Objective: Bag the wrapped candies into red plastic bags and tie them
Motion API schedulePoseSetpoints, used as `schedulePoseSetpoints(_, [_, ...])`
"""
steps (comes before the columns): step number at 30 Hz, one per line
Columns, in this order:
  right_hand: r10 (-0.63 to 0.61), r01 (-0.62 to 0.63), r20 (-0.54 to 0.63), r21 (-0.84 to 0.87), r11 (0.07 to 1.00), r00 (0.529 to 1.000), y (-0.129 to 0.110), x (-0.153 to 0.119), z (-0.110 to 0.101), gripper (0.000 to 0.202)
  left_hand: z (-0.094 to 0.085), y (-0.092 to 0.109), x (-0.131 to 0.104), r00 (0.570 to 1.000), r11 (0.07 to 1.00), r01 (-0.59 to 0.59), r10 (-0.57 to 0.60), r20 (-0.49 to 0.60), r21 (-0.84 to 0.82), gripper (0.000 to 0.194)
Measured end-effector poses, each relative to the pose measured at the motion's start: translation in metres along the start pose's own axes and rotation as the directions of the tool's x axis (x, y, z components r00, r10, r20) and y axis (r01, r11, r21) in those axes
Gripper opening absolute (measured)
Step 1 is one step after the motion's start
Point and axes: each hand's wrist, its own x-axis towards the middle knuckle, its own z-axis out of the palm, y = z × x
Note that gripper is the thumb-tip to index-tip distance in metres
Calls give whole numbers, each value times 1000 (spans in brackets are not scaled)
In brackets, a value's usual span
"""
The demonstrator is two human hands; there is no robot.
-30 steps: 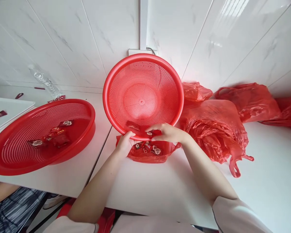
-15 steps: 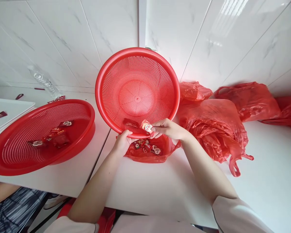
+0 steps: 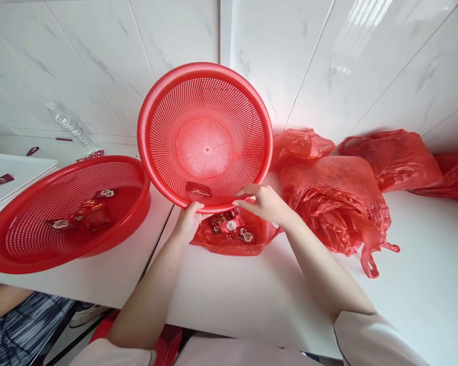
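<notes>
A red plastic colander is tipped toward me, its mouth facing me. My left hand grips its lower rim, thumb over the edge. One dark red packet lies inside near that rim. Beside the rim on the right is my right hand, with thumb and fingers apart and nothing visible between them; the fingertips are close to the rim, and I cannot tell whether they touch it. Below the colander an open red plastic bag holds several small wrapped packets, one pinkish with a pale round label.
A second red colander with several packets stands at left, near a white tray and a clear bottle. Red plastic bags fill the right rear. A tiled wall closes the back. Another person's patterned clothing shows lower left.
The pale-labelled packet has left my right hand and now lies in the bag. My right fingers have spread. The colander has shifted slightly left and up, with my left hand still on it.
</notes>
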Motion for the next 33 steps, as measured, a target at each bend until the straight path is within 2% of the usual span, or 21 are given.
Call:
schedulePoseSetpoints(1, [-44, 37, -72, -95, 995, 996, -3, 0, 2, 31, 2, 0, -2, 1000, 1000, 11, -11, 9, 7, 33])
schedulePoseSetpoints(3, [-126, 101, -112, -208, 973, 986, -7, 1, 8, 40, 8, -3, -7, 998, 999, 48, -49, 26, 16, 36])
schedulePoseSetpoints(5, [-162, 143, -53, -263, 954, 985, -7, 1, 18, 53, 14, -9, -13, 995, 997, 80, -81, 51, 5, 38])
schedulePoseSetpoints(7, [-148, 157, 53, -287, 945, 988, -5, 1, 28, 63, 17, -16, -18, 991, 995, 98, -96, 88, -14, 38])
schedulePoseSetpoints(10, [-136, 170, 176, -192, 967, 975, -1, 1, 38, 67, 17, -24, -20, 991, 995, 102, -102, 89, 10, 44])
schedulePoseSetpoints(14, [-235, 235, 235, 26, 972, 943, -1, 2, 34, 57, 11, -21, -14, 987, 988, 130, -138, 85, 88, 46])
schedulePoseSetpoints(16, [-200, 173, 219, 138, 975, 955, 0, 4, 30, 44, 9, -15, -10, 988, 991, 115, -121, 94, 72, 47])
schedulePoseSetpoints(18, [-74, 28, 147, 293, 956, 986, 2, 6, 27, 34, 8, -7, -7, 994, 996, 75, -78, 81, 37, 48])
schedulePoseSetpoints(21, [106, -150, 113, 527, 836, 988, 7, 7, 23, 33, 5, 2, -2, 998, 1000, 31, -31, 49, 4, 51])
schedulePoseSetpoints(23, [135, -195, 145, 605, 771, 980, 10, 7, 19, 34, 1, 6, 1, 999, 1000, 16, -16, 36, -11, 52])
schedulePoseSetpoints(25, [132, -206, 164, 629, 750, 978, 10, 6, 16, 34, -4, 8, 4, 999, 1000, 5, -4, 32, -29, 52])
schedulePoseSetpoints(30, [110, -226, 226, 592, 773, 968, 4, 5, 12, 35, -13, 10, 7, 999, 999, -41, 40, -6, -30, 53])
schedulePoseSetpoints(33, [171, -292, 252, 595, 749, 953, 2, 5, 14, 35, -15, 10, 8, 999, 998, -53, 53, -2, -37, 52])
